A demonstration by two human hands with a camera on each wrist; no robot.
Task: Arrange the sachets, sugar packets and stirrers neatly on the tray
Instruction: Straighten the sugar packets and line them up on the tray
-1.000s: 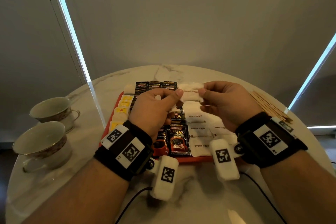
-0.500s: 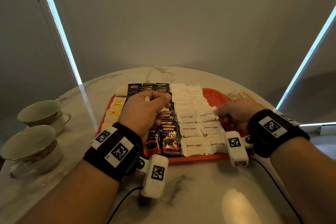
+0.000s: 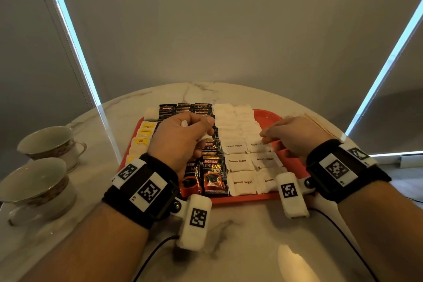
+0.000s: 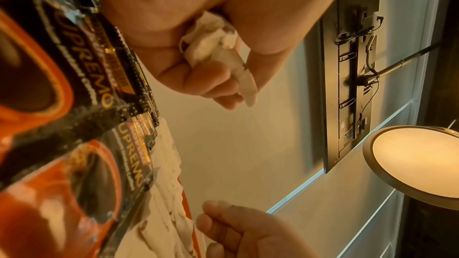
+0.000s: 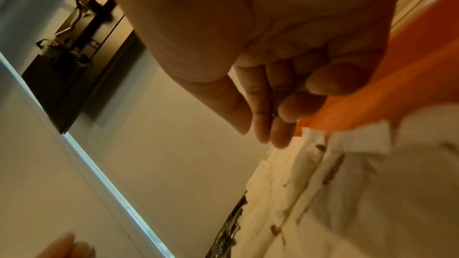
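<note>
A red tray [image 3: 270, 115] holds yellow sachets [image 3: 146, 128] at the left, black coffee sachets [image 3: 212, 176] in the middle and two columns of white brown-sugar packets [image 3: 238, 160] at the right. My left hand [image 3: 206, 131] hovers over the coffee sachets, its fingers curled round a bunch of white sugar packets [image 4: 218, 46]. My right hand [image 3: 265, 138] lies low over the right sugar column. Its fingers [image 5: 263, 117] are nearly straight, hold nothing, and their tips reach a packet [image 3: 256, 145] there. Wooden stirrers [image 3: 320, 123] lie on the table beyond the right hand, off the tray.
Two teacups [image 3: 50, 144] [image 3: 34, 183] stand at the left of the round marble table [image 3: 240, 236]. Black cables trail from the wrist cameras across the near table. The tray's far right corner shows bare red.
A second ago both hands held one sugar packet up between them. The right hand has since come down with it to the right column and let it go; the left hand still holds its bunch.
</note>
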